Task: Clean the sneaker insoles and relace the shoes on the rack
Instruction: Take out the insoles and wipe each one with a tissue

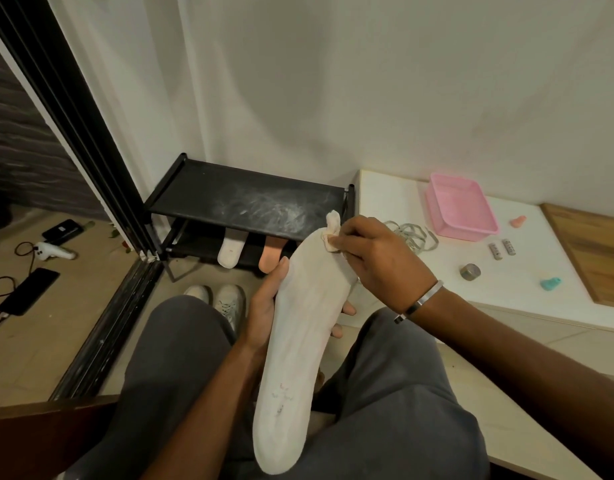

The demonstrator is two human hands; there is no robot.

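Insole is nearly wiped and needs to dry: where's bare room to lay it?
The rack's dusty top shelf is bare. So is the white board's near-left corner, below the laces. Its middle is crowded: pink tray, two batteries, tape roll. The lower shelf already holds two insoles.

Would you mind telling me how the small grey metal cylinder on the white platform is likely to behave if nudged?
The small grey metal cylinder seems to stand on a flat end, so a light nudge would probably slide it. Tipped onto its side, it would likely roll across the smooth white platform. It looks metal, so probably heavy for its size.
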